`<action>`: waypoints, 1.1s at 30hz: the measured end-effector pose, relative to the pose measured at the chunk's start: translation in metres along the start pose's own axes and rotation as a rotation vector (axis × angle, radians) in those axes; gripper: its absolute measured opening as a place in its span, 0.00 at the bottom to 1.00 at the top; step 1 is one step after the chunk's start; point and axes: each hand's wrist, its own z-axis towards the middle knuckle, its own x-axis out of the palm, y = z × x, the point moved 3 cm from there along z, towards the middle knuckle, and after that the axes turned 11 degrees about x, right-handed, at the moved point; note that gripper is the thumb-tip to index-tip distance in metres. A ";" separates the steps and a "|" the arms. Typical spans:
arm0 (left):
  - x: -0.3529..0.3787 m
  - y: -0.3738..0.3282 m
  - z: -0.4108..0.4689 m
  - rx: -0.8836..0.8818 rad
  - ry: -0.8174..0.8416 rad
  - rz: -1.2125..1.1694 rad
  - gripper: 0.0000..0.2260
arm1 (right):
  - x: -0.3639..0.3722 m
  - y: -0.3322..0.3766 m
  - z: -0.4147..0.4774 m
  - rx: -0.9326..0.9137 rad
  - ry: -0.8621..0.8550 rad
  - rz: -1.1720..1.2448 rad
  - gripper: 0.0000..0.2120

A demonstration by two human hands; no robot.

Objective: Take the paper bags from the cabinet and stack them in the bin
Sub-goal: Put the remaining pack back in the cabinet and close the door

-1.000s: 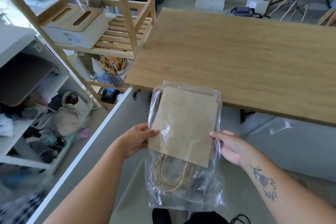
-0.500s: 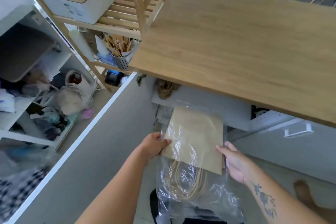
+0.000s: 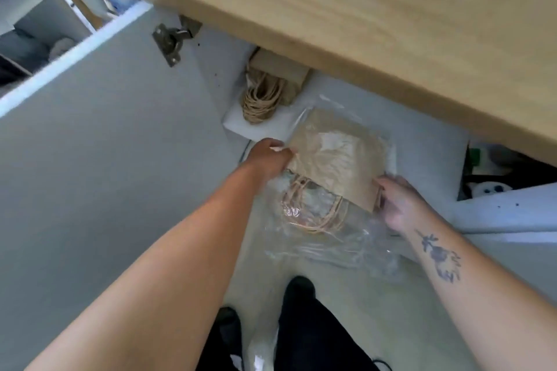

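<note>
Seen from above, a person's two bare forearms reach forward and down toward an open cabinet under a pale wooden tabletop point(image 3: 361, 9). Between the hands is a flat pack of brown paper bags point(image 3: 337, 159) wrapped in clear, crinkled plastic. The left hand point(image 3: 269, 156) grips the pack's left edge with curled fingers. The right hand point(image 3: 398, 205) clasps the lower right corner, thumb on top. The hands are apart, one on each side of the pack.

The pack is held at a slight tilt just in front of the cabinet opening, below the tabletop's front edge. Its looped beige twine handles point(image 3: 310, 211) point back toward the person, and loose plastic trails below them.

Farther in, at the left of a white cabinet shelf point(image 3: 256, 126), lies a second bundle of brown paper bags point(image 3: 280, 75), its coiled twine handles spilling toward the shelf's front edge. It sits close to the held pack, to the upper left, but apart from it.

To the left, the plain grey cabinet door point(image 3: 105, 144) stands open, with a metal hinge point(image 3: 170, 39) near its top corner. The right forearm bears a dark floral tattoo point(image 3: 440, 256). At the bottom are the person's black trousers point(image 3: 316, 334) over a pale floor. The picture is slightly blurred.
</note>
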 end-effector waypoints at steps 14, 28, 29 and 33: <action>0.018 -0.013 0.061 0.394 -0.148 0.190 0.15 | 0.017 0.101 0.068 -0.449 -0.423 -0.403 0.26; -0.088 -0.054 -0.152 0.515 -0.188 0.872 0.16 | 0.074 -0.004 -0.160 -0.719 -0.239 -1.278 0.19; -0.104 -0.057 -0.170 0.528 -0.245 0.885 0.14 | 0.086 -0.007 -0.178 -0.750 -0.213 -1.287 0.19; -0.172 -0.054 -0.248 0.567 -0.452 1.031 0.18 | 0.156 -0.018 -0.253 -0.961 -0.044 -1.326 0.19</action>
